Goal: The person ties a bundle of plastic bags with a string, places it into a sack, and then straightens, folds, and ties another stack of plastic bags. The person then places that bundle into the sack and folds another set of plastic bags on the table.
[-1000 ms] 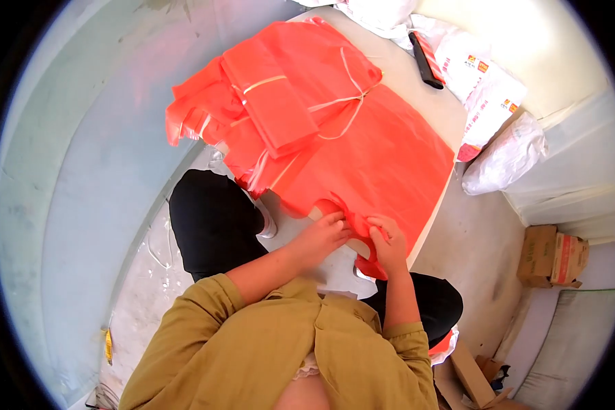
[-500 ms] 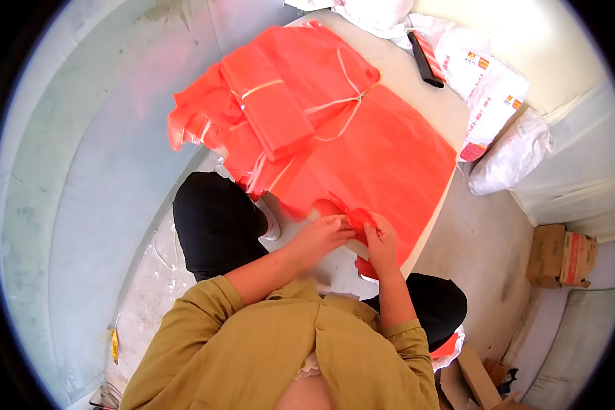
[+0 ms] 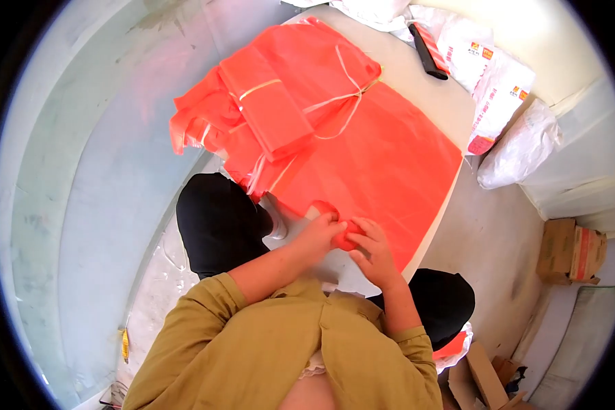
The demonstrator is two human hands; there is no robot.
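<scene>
Red plastic bags (image 3: 396, 164) lie flat in a layer over the table, reaching its near edge. At that edge my left hand (image 3: 321, 236) is closed on a bunched, rounded bit of red plastic (image 3: 345, 240). My right hand (image 3: 376, 254) curls against the same bunch from the other side, thumb and fingers slightly apart around it. Its exact grip is partly hidden. Farther up, a folded red bundle (image 3: 273, 116) with a pale band around it rests on the layer. A loose whitish tie (image 3: 352, 99) crosses the red plastic beside it.
The pale tabletop (image 3: 444, 113) shows at the right, with a black-and-red object (image 3: 428, 51) on it. Printed white sacks (image 3: 495, 89) and a white bag (image 3: 519, 147) stand beyond. Cardboard boxes (image 3: 568, 253) sit on the floor at the right. My black-clad knees flank the near edge.
The bunched red plastic has become a more compact, rounded lump between my hands. My right hand has turned, its fingers now more spread. The view has shifted slightly.
</scene>
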